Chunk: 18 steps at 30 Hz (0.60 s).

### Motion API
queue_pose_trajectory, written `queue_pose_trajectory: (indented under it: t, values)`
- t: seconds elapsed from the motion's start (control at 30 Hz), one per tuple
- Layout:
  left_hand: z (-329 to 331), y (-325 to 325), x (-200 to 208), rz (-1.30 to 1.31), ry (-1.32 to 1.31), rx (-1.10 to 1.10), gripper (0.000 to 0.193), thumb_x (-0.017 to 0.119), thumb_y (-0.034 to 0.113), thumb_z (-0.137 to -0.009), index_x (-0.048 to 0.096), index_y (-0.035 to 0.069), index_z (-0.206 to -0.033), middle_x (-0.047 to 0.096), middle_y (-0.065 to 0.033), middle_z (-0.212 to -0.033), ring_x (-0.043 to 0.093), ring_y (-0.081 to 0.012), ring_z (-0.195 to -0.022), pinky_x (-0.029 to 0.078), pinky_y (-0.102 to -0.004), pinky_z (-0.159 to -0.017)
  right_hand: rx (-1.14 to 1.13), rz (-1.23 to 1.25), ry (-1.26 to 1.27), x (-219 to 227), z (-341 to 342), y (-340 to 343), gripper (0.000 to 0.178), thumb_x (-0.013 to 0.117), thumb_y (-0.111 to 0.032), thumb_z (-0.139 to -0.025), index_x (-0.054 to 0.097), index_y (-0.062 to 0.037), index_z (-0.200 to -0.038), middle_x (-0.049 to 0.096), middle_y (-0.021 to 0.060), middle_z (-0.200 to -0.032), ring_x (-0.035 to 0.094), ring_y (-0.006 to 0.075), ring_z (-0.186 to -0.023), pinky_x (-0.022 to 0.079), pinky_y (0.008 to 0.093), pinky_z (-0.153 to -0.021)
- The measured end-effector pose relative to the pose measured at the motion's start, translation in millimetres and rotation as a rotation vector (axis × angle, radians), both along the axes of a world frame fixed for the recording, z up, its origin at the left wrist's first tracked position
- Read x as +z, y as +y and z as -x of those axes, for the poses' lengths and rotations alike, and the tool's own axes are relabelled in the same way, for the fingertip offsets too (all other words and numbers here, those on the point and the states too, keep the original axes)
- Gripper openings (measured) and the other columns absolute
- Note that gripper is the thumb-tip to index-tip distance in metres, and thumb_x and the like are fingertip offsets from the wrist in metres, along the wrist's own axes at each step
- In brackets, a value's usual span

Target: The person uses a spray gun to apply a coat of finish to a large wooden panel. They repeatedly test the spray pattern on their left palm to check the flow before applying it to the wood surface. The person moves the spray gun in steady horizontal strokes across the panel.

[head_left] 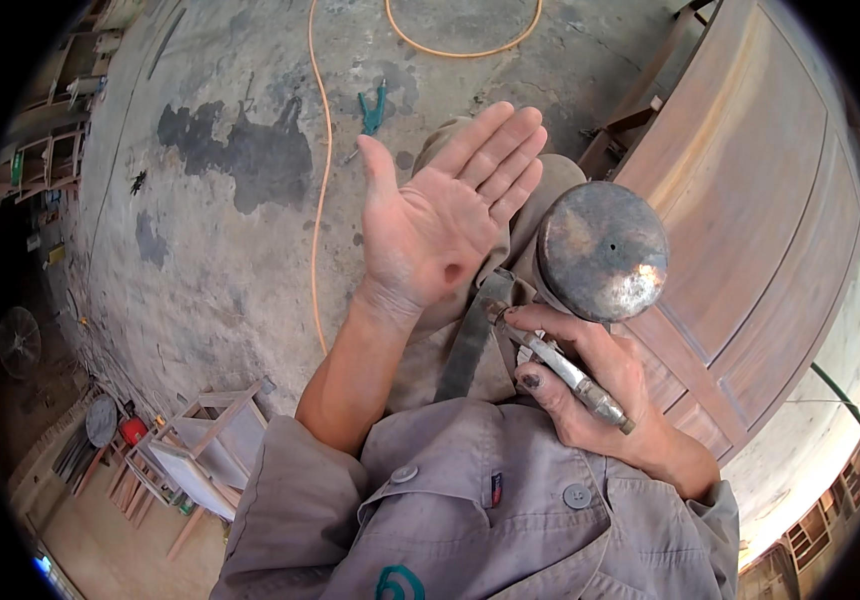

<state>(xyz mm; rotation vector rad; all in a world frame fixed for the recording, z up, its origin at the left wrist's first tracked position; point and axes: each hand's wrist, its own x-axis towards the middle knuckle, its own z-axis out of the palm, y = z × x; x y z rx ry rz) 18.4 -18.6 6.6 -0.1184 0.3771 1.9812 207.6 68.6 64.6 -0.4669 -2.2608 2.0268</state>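
the concrete floor (200,230) fills most of the view, grey and worn, with a dark stain (240,150) spread across its upper part. to the right lies a large wooden door panel (750,200), reddish brown with raised framing, its near edge running just beside the person's right side. the grey work shirt (470,500) with round buttons takes up the lower middle, both sleeves pushed back from the forearms. an orange hose (322,180) runs in a long line down the floor, just left of the raised hand, and a second loop of it curves along the top edge. pale wooden chair frames (200,450) stand in a cluster at the lower left, near a small red container. the left hand (440,220) is held up in front of the chest, palm turned toward the camera, fingers (495,150) stretched out flat and close together, thumb apart, holding nothing; a small dark mark shows low on the palm. the right hand (590,390) is wrapped around the metal handle of an air sander (595,275), fingers curled tight around it, thumb along the side with a darkened nail. the sander's round pad faces up, bare, dull and scuffed, hovering over the door panel's edge and just right of the open palm. a small green tool (374,108) lies on the floor beyond the fingertips.
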Motion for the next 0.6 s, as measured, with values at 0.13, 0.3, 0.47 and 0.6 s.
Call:
queue_pose_trajectory:
  t: [0.13, 0.3, 0.47, 0.6]
  values:
    - [0, -1, -3, -0.031, -0.049, -0.004, 0.114, 0.011, 0.085, -0.093, 0.021, -0.008, -0.159, 0.028, -0.0252, -0.164, 0.022, -0.0354, -0.156, 0.017, -0.0442, -0.129, -0.011, -0.024, 0.004, -4, 0, 1, 0.041, 0.069, -0.03, -0.1, 0.059, -0.0011, -0.128, 0.074, 0.0124, -0.107, 0.072, 0.0201, -0.082, 0.055, 0.031, -0.075]
    - [2, -3, -10, -0.026, -0.064, 0.005, 0.112, 0.012, 0.084, -0.093, 0.022, -0.005, -0.159, 0.028, -0.0249, -0.165, 0.022, -0.0358, -0.155, 0.019, -0.0456, -0.129, -0.022, -0.047, 0.003, -6, -1, 7, 0.039, 0.068, -0.024, -0.099, 0.058, -0.0017, -0.129, 0.074, 0.0124, -0.1, 0.073, 0.021, -0.083, 0.056, 0.0321, -0.076]
    - [8, -8, -19, -0.008, -0.053, 0.026, 0.103, 0.015, 0.079, -0.097, 0.02, -0.002, -0.161, 0.024, -0.0237, -0.166, 0.018, -0.0372, -0.156, 0.016, -0.0485, -0.13, -0.074, 0.033, -0.016, -3, 0, 12, 0.035, 0.071, -0.009, -0.095, 0.062, -0.0066, -0.13, 0.074, 0.0095, -0.095, 0.073, 0.0225, -0.078, 0.056, 0.0327, -0.073]
    - [11, -10, -21, 0.005, -0.072, 0.048, 0.106, 0.013, 0.081, -0.095, 0.024, -0.002, -0.16, 0.03, -0.0251, -0.164, 0.024, -0.0376, -0.154, 0.02, -0.0478, -0.129, -0.029, -0.043, -0.019, -1, 1, 13, 0.035, 0.072, -0.009, -0.094, 0.063, -0.0066, -0.128, 0.074, 0.0098, -0.094, 0.073, 0.0232, -0.077, 0.056, 0.0323, -0.071]
